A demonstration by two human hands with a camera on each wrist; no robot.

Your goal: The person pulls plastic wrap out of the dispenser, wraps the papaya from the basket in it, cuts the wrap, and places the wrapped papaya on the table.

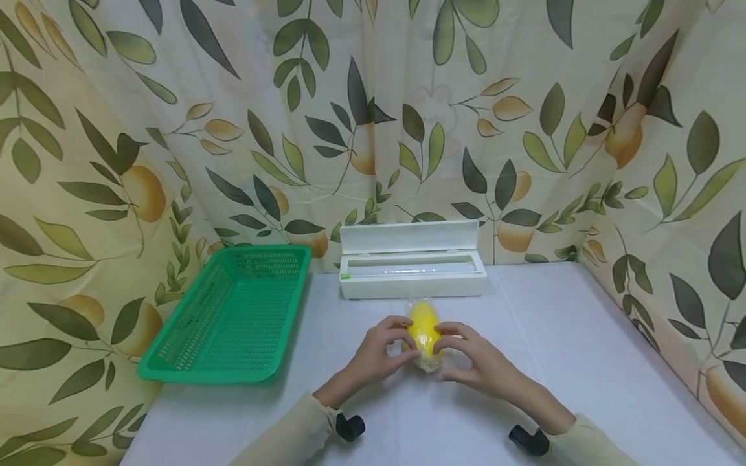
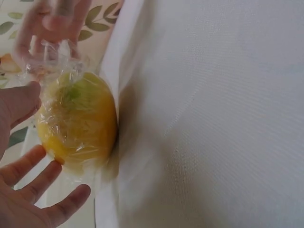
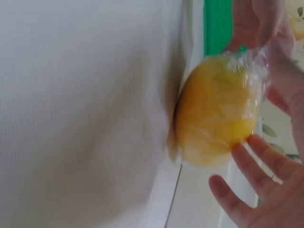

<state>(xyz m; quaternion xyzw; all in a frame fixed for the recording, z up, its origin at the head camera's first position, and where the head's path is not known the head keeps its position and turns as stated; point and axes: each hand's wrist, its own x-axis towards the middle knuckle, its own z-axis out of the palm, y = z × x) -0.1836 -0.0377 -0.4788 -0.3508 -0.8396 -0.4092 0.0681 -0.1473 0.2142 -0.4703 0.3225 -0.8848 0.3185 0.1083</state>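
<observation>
Yellow fruit [image 1: 424,323], arched left hand [image 1: 379,351] and right hand [image 1: 482,362] alongside

your left forearm [image 1: 285,437] and right forearm [image 1: 588,443] reach in from the lower edge of the head view and slant inward, sleeved up to the bare left wrist [image 1: 333,390] and right wrist [image 1: 544,408]. your left hand [image 1: 377,351] faces your right hand [image 1: 484,364] across a small gap, each with its upper fingers arching inward and its thumb lying lower, apart from them. up close, your left fingers [image 2: 40,183] fan out, gently bent, and your right fingers [image 3: 254,175] spread much the same way.
</observation>
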